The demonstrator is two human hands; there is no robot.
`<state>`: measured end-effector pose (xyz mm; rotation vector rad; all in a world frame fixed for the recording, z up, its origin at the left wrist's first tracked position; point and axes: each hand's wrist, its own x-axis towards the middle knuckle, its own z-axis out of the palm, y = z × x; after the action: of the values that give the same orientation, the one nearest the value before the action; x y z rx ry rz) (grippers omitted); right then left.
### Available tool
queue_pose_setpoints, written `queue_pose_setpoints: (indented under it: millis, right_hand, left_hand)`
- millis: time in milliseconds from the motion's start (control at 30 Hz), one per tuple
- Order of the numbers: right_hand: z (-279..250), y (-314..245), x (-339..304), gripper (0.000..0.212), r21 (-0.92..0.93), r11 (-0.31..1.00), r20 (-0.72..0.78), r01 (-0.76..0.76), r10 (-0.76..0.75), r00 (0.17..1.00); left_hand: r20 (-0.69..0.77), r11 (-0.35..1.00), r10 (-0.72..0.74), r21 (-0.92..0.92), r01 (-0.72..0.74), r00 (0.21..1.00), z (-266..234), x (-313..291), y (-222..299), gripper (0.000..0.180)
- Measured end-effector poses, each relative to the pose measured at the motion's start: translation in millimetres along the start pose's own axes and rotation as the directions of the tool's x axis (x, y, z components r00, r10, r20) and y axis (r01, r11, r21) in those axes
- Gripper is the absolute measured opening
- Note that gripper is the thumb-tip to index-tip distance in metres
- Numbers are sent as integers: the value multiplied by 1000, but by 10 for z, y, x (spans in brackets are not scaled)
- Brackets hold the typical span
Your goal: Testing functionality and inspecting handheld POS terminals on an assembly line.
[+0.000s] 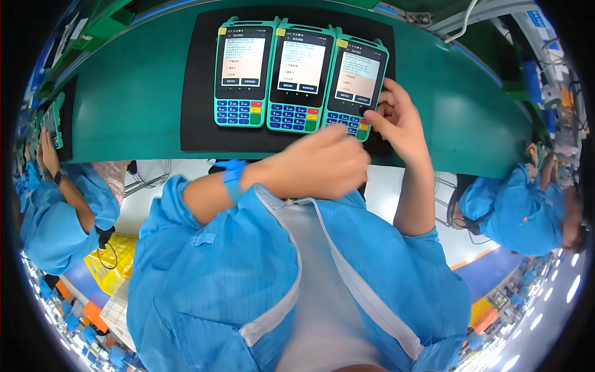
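Observation:
Three payment terminals with mint-green casings, lit screens and blue keypads lie side by side on a black mat [198,139]: the left terminal [242,74], the middle terminal [299,77] and the right terminal [356,74]. My right hand [401,127] grips the right terminal by its right edge, thumb on the front near the red key, fingers curled around the side. In front of that terminal's lower end is my left hand [322,162], blurred, its fingers curled in. Its back hides whatever it may hold and covers part of the keypad. A blue band [233,180] circles my left wrist.
The mat lies on a green worktable [136,93]. Another person [68,198] in blue sits at the left, hands by a green device [56,121]. A second person [514,208] sits at the right. A white cable [468,22] hangs at the back right.

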<state>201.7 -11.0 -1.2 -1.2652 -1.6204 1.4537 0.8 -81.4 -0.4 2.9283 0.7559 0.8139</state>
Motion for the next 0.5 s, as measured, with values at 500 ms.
queue_pose_setpoints:
  millis: [500]
  right_hand:
    - [-40, -58, 9, 75, -114, 993, 34, -12, 16, 999]
  left_hand:
    - [-106, 828, -376, 407, 385, 920, -318, -460, -277, 45]
